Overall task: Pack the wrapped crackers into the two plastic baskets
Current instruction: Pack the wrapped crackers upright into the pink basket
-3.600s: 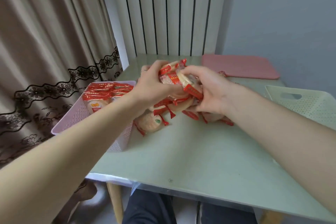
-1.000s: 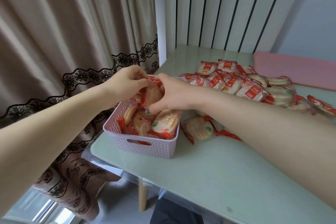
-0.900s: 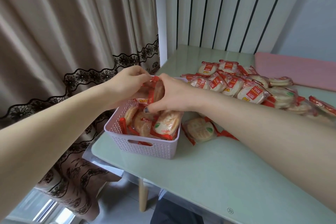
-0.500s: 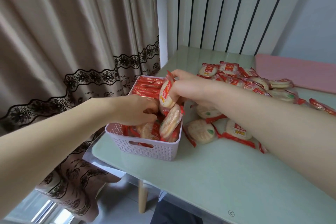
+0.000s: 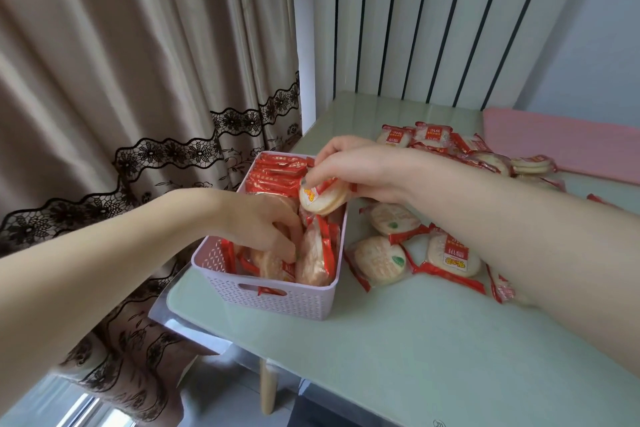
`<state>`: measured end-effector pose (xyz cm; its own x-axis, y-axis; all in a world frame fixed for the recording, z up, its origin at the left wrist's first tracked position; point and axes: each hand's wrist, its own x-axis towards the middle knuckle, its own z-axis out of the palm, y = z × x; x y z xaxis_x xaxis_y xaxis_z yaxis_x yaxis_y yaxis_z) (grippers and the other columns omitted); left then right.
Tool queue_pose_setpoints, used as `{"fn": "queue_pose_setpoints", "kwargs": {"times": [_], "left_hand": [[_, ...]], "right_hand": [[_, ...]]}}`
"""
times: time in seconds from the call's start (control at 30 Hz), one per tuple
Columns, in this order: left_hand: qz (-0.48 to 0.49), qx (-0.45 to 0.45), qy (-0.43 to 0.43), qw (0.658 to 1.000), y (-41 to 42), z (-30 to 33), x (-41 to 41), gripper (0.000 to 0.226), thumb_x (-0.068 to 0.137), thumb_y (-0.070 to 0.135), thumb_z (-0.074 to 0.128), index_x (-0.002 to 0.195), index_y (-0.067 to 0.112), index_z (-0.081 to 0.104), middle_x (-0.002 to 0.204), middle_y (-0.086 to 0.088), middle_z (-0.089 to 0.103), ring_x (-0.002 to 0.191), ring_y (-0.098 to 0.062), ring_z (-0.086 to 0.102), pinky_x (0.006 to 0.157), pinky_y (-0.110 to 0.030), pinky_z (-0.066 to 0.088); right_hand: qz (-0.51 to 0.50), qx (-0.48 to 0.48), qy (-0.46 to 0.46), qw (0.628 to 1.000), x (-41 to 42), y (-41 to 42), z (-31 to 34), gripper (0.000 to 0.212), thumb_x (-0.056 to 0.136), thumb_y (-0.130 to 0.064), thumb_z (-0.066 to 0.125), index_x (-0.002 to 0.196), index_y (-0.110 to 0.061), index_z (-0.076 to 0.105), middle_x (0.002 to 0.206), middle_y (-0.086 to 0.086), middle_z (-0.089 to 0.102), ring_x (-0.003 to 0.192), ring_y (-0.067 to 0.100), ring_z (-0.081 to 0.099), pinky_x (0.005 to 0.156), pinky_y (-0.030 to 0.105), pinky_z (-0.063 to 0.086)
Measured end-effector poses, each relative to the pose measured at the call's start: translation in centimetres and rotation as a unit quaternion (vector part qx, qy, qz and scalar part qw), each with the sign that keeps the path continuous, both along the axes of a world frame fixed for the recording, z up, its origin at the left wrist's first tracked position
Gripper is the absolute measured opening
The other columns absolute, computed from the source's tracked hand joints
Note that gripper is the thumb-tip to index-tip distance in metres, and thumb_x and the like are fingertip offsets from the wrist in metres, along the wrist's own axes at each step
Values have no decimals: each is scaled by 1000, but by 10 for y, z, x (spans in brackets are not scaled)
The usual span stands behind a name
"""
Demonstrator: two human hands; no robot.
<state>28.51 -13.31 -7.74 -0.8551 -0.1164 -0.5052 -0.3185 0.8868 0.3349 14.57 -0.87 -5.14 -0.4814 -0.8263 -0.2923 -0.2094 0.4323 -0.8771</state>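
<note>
A pale pink perforated basket (image 5: pixel 277 298) stands at the table's left corner, partly filled with red-wrapped round crackers. My left hand (image 5: pixel 266 229) reaches down inside it, fingers curled among the upright packs at the near end. My right hand (image 5: pixel 353 170) hovers over the basket's right rim and pinches one wrapped cracker (image 5: pixel 322 198) from above. Loose wrapped crackers (image 5: pixel 381 260) lie on the table right of the basket, with a larger pile (image 5: pixel 429 139) further back. The second basket is out of view.
The green table (image 5: pixel 415 357) ends close to the basket's left and near sides. A beige curtain (image 5: pixel 138 80) hangs at left, a white radiator (image 5: pixel 415 17) behind. A pink mat (image 5: pixel 561 142) lies at the back right.
My right hand has carried a cracker lower over the basket's right side. My left hand has pushed deeper among the packs at the near end. The view has shifted slightly.
</note>
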Motion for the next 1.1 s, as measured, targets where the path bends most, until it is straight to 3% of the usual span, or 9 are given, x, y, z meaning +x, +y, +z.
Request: {"fn": "queue_pose_setpoints", "kwargs": {"times": [0.1,0.17,0.33,0.5,0.6,0.73,0.8,0.87,1.1], "left_hand": [[21,2,52,998,-8,0,-4,10,75,45,63,82,49,68,99,20,66,102,-6,62,99,-37,50],[48,3,90,995,-11,-1,-6,17,80,37,67,94,45,68,101,20,68,103,-5,64,98,-33,52],[64,101,86,989,-11,-10,-10,37,80,27,69,116,31,67,110,17,70,105,2,64,100,-25,50],[75,1,141,987,-18,-6,-10,17,87,16,68,99,29,72,97,13,75,94,0,67,90,-20,52],[102,-79,215,968,-25,-1,-10,7,85,22,70,89,26,67,84,14,71,87,-10,68,83,-27,54],[114,-75,232,963,-32,5,-8,9,83,20,71,89,25,66,81,11,71,83,-11,69,82,-33,56],[104,-72,224,966,-32,5,-6,10,83,17,70,89,23,66,80,11,71,82,-10,69,82,-31,56],[84,-89,213,969,-31,4,-4,12,81,16,68,88,26,67,79,13,70,78,-5,66,80,-25,53],[-22,-299,146,943,-37,7,2,17,80,37,61,97,36,66,91,18,65,99,-12,58,94,-30,43]], "right_hand": [[-75,-48,52,995,-6,-5,-6,42,69,-1,78,103,-15,58,110,15,63,102,34,68,83,52,59],[-87,-66,65,992,-9,-5,-6,54,66,0,77,110,-23,58,114,12,57,103,35,65,83,54,57],[-82,-82,100,988,-12,-3,-1,32,69,-7,79,96,-24,74,99,2,71,90,21,71,75,36,60],[-87,-76,174,978,-12,-6,2,25,68,-12,81,88,-17,67,88,-1,69,89,21,70,78,40,60],[-60,-78,182,978,-9,-5,2,40,69,-6,76,103,-16,57,94,7,64,84,31,71,69,47,61],[55,-69,259,962,-4,2,-2,68,77,3,60,136,-30,49,83,-4,56,56,10,57,48,22,47],[89,-62,321,941,-2,0,-9,57,79,1,56,127,-29,59,93,-5,53,78,12,59,56,15,41],[98,-49,392,913,-1,-2,-16,45,81,-5,60,119,-28,64,101,-3,52,93,18,54,71,25,45],[79,-73,495,862,6,-5,-23,23,84,-15,63,104,-18,52,93,3,61,81,29,59,66,41,51]]}}
